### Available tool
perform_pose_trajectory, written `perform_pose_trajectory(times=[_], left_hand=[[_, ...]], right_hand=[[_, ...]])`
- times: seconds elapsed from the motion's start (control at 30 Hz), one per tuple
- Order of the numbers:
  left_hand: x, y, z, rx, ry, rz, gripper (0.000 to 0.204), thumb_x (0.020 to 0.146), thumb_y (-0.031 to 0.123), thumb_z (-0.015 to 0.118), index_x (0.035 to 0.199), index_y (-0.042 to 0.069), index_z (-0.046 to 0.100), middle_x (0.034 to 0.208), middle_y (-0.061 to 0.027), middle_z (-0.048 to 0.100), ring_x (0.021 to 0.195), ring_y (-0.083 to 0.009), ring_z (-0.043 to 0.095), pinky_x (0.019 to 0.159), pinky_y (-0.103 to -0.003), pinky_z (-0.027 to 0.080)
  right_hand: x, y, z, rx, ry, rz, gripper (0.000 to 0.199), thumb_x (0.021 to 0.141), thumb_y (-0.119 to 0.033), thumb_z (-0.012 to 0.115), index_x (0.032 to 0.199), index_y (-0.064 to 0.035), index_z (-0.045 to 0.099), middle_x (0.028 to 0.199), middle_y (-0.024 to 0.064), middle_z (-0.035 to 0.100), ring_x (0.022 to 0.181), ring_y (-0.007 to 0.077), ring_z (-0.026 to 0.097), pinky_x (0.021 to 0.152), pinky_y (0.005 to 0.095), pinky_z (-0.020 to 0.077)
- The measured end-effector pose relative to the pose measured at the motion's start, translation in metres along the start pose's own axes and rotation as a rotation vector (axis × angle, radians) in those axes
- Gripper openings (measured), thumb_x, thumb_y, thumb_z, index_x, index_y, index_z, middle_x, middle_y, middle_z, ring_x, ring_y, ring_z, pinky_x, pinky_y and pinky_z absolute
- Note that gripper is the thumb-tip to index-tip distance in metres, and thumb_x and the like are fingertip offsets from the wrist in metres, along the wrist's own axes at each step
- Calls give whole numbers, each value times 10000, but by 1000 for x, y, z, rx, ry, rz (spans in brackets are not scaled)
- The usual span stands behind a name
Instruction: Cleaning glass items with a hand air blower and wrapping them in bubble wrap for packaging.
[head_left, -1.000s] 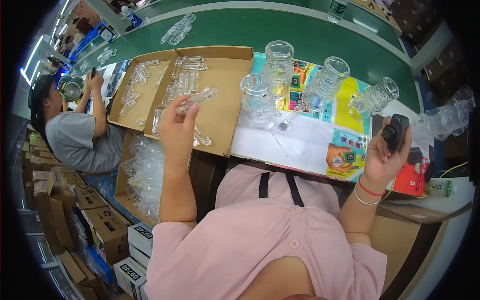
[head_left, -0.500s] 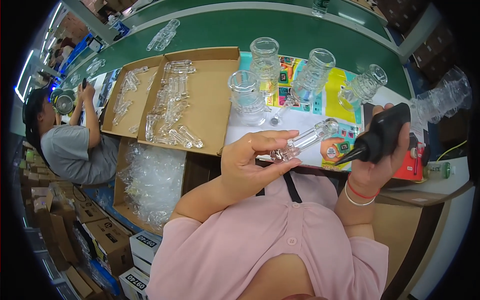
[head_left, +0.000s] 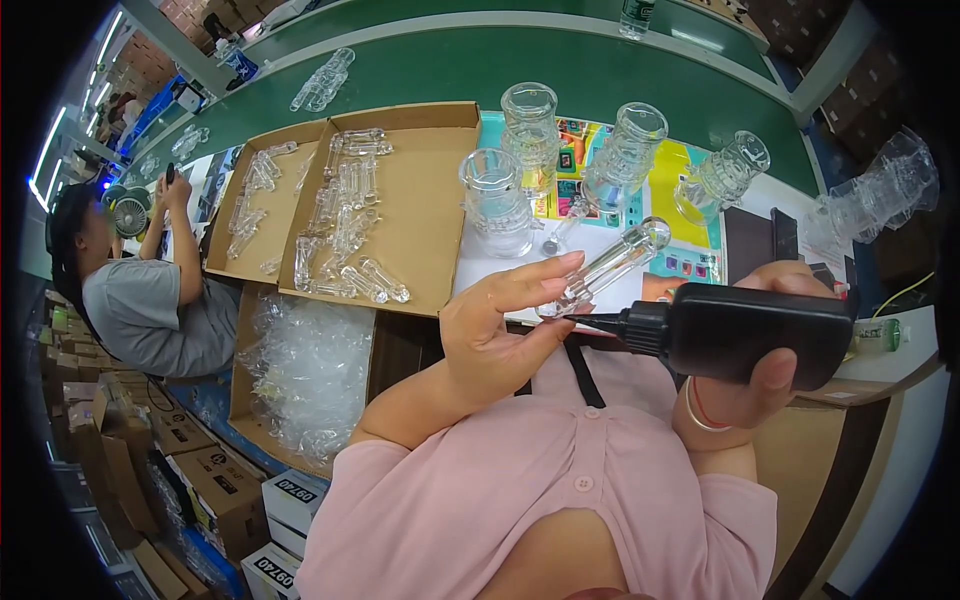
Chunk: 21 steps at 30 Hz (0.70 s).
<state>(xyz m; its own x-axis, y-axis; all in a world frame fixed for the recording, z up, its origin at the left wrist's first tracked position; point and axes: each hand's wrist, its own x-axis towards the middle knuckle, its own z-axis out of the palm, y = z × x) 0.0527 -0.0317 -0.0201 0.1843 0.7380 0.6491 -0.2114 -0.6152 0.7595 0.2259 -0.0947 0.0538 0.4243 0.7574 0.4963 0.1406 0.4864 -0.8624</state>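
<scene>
1. The left hand (head_left: pixel 500 335) pinches a clear glass tube (head_left: pixel 610 268) at its lower end
2. The right hand (head_left: pixel 775 365) grips a black squeeze bottle (head_left: pixel 750 328), nozzle tip touching the tube's base
3. Glass jars (head_left: pixel 530 125) stand on the green table (head_left: pixel 450 70) beyond

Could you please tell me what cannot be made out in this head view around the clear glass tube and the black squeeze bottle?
- Black plastic squeeze bottle: its rear is covered by the right hand.
- Clear glass tube: its lower end is hidden behind the left hand's fingers.
- Nozzle tip: too small to tell whether it touches the glass.
- Clear glass pieces at the right rim: blurred by the fisheye edge.
</scene>
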Motion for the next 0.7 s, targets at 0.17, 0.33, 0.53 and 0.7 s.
perform_pose_trajectory(times=[0.17, 0.33, 0.53, 0.7], left_hand=[[3, 2, 1, -15, 4, 31, 373, 641, -81, 704, 967, 13, 549, 1029, -213, 607, 950, -269, 614, 797, -319, 494], [2, 1, -1, 35, 5, 59, 378, 635, -73, 714, 959, 14, 539, 1032, -212, 605, 947, -273, 614, 798, -324, 493], [1, 0, 1, 44, 7, 55, 375, 634, -67, 716, 951, 23, 537, 1031, -208, 606, 938, -269, 618, 793, -321, 495], [3, 3, 1, 91, -14, 96, 369, 632, -68, 715, 941, 31, 539, 1028, -198, 611, 926, -260, 624, 773, -305, 502]], right_hand=[[-2, 5, -9, -159, -100, -221, 567, 771, -484, 610, 1064, -35, 427, 849, 132, 578, 762, 212, 570, 688, 320, 486], [-5, 7, -6, -135, -150, -285, 532, 763, -422, 649, 1066, -36, 444, 838, 134, 596, 756, 227, 581, 674, 332, 498], [-5, 8, -12, -158, -192, -337, 535, 752, -402, 670, 1080, -40, 452, 842, 135, 600, 755, 230, 587, 673, 327, 500], [-8, 5, -4, -61, -44, -65, 589, 730, -488, 658, 1059, -42, 456, 868, 145, 556, 754, 204, 573, 679, 302, 483]])
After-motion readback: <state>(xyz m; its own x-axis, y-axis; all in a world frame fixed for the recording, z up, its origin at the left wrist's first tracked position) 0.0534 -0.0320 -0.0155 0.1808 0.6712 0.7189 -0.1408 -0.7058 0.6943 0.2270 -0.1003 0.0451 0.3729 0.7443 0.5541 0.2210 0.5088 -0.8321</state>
